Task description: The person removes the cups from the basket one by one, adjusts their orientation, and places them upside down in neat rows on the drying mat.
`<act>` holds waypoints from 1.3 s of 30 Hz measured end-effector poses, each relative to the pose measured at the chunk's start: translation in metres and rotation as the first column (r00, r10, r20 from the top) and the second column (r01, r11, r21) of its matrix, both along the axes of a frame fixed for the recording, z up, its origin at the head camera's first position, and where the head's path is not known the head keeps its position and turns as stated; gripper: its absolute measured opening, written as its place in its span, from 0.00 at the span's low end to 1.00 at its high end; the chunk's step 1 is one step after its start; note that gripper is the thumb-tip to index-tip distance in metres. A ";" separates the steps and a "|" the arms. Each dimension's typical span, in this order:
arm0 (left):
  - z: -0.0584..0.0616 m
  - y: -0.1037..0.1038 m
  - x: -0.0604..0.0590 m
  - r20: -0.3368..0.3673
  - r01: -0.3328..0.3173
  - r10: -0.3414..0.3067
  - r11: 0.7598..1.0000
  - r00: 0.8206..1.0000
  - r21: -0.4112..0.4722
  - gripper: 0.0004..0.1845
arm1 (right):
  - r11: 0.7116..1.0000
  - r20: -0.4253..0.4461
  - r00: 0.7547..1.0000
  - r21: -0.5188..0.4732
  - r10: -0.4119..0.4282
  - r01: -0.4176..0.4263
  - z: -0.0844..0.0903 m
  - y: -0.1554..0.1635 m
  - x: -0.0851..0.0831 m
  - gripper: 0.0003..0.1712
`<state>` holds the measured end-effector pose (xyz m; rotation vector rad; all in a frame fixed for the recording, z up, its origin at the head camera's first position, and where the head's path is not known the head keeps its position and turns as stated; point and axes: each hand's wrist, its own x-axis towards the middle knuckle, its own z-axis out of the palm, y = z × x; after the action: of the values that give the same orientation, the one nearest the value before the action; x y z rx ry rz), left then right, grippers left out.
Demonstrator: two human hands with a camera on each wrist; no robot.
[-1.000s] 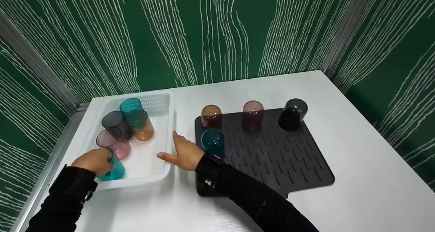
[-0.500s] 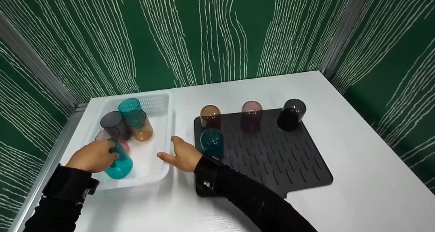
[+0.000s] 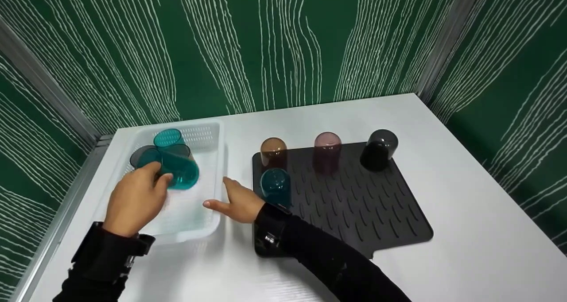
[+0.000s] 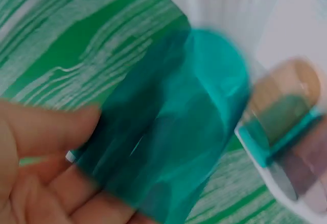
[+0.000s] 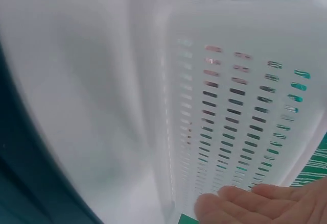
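A translucent teal cup (image 3: 184, 173) is tilted in my left hand (image 3: 135, 198), thumb on one side and fingers on the other. It is raised above the white slotted basket (image 3: 220, 160), its closed end pointing right. In the left wrist view this cup (image 4: 189, 122) looks blurred. Behind it in the basket are another teal cup (image 3: 168, 136), a grey cup (image 3: 138, 156) and an amber cup (image 4: 301, 81), partly covered. The pink cup there is hidden in the head view. My right hand (image 3: 239, 202) lies by the basket's right side with thumb spread over the rim, holding nothing.
A black ridged drying mat (image 3: 345, 204) lies right of the basket on the white table (image 3: 465, 195). Upside down on it stand an amber cup (image 3: 273, 150), a pink cup (image 3: 328, 149), a dark grey cup (image 3: 381, 147) and a teal cup (image 3: 275, 184). Green patterned walls enclose the table.
My left hand has lifted the teal cup from the basket's near left corner and carried it up and right, over the other cups. The right hand stays almost still.
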<state>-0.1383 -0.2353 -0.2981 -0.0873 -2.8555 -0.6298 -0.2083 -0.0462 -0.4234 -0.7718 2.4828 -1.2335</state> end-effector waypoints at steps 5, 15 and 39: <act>0.001 0.010 0.004 -0.070 -0.023 0.039 0.976 0.997 0.218 0.17 | 0.990 -0.007 1.000 -0.137 -0.021 0.020 0.008 0.006 0.001 0.57; -0.003 0.036 0.011 0.033 0.012 -0.067 0.583 0.997 0.813 0.19 | 0.810 -0.131 0.989 -0.586 -0.064 -0.025 0.044 0.020 0.007 0.61; -0.058 0.097 0.017 -0.028 0.121 -0.195 0.486 0.980 0.865 0.21 | 0.703 -0.405 0.825 -0.711 -0.394 -0.014 0.047 0.063 0.010 0.17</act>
<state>-0.1209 -0.1386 -0.3566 -0.1610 -2.2210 -2.0652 -0.1985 0.0169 -0.3763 -1.1721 2.5194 -2.4059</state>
